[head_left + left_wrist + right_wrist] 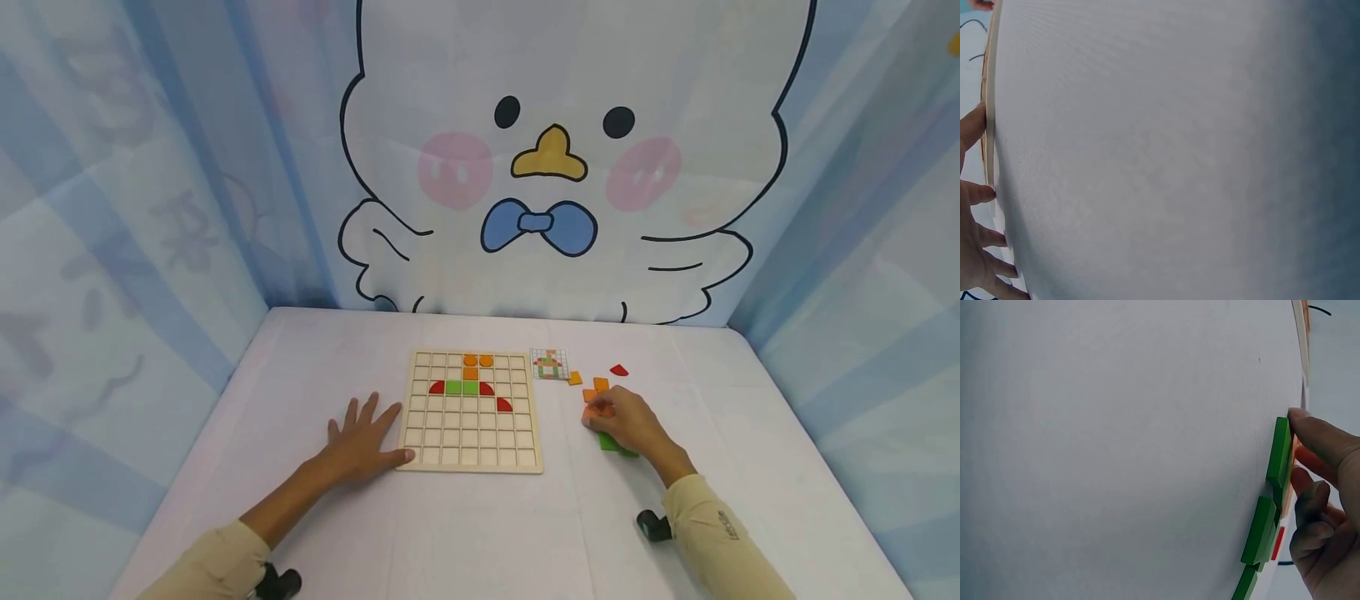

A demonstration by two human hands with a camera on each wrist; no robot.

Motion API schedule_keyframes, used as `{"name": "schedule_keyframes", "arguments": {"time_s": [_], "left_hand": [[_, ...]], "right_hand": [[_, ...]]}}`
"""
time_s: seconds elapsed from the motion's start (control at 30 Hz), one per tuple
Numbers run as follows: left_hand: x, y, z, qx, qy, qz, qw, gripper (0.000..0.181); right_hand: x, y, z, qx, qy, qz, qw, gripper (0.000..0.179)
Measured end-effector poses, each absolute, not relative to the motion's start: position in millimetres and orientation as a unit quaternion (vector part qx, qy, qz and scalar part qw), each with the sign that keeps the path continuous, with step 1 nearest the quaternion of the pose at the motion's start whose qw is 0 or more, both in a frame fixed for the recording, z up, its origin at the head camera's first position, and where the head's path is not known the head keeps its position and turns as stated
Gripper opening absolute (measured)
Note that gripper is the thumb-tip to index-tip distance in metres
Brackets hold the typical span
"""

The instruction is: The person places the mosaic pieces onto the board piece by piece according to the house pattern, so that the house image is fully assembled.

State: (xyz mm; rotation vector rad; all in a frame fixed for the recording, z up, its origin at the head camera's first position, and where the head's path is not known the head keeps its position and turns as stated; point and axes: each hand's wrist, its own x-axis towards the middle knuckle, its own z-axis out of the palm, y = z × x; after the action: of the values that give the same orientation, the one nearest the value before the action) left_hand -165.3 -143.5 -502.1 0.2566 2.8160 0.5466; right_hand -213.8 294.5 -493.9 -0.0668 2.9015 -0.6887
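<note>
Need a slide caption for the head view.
Left hand, fingers spread, touches the gridded board; right hand works at loose orange pieces and green pieces.

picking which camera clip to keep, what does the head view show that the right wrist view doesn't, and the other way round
Only the head view shows the left hand at the board's left edge, the printed face of the pattern card, the orange discs set in the grid board, and the blue bow tie on the curtain.

Only the right wrist view shows the thick side faces of the green tiles and the palm side of the right hand.

Both show that hand, green tiles, part of the board and the white tabletop.
</note>
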Motion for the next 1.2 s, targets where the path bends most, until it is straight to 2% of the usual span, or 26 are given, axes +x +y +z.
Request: {"name": "schedule_keyframes", "arguments": {"time_s": [0.8,1.2], "left_hand": [[-164.9,-143.8,-501.3,0.091,0.970,0.186,0.128,0.090],[-164.9,-143.3,-501.7,0.091,0.970,0.186,0.128,0.090]], "right_hand": [[-211.3,295.2,-497.5,-0.047,0.963,-0.250,0.085,0.032],[-211.3,292.6,-498.0,-0.109,0.953,-0.265,0.100,0.024]]}}
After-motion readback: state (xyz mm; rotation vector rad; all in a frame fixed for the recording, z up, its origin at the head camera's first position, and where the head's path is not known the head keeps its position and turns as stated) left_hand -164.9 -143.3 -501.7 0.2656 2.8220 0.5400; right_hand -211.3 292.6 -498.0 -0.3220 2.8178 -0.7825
